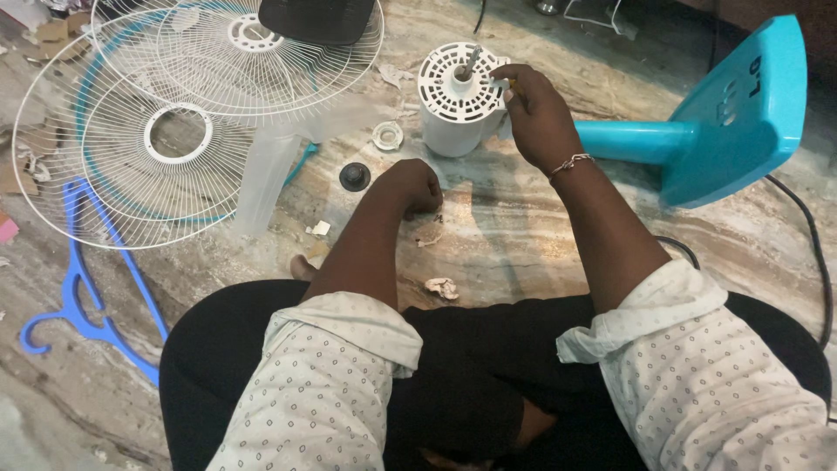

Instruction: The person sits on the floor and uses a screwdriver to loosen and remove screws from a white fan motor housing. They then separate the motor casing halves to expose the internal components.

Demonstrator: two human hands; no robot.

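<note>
Head view, looking down at my lap and a marbled stone floor (523, 227).

Right hand (536, 109): upper centre of the frame, raised over the white fan motor housing (455, 105). Fingers are curled and pinched at the right edge of the housing's slotted top face. A speck of yellow shows between the fingertips; too small for me to tell what it is. A bracelet (571, 162) sits on that wrist.

Left hand (411, 185): centre of the frame, closed into a loose fist resting on the floor just below and left of the housing. I cannot tell whether anything is inside the fist. The two hands are apart, with the housing between and above them.

Motor housing: stands upright on the floor, upper centre, shaft (472, 61) pointing up from the middle of its top face. A turquoise stand piece (724, 118) lies on the floor to its right, its tube reaching in behind my right wrist.

Nearby: a small white ring nut (387, 135) just left of the housing; a black round cap (354, 176) below that, near the left fist. White wire fan guards (131, 131) are stacked at upper left, with a translucent fan blade (266, 174) lying across their lower right edge. A blue clothes hanger (83, 296) lies at lower left. A black cable (815, 253) runs down the right edge. Scraps of paper (441, 286) lie on the floor near my knees.
</note>
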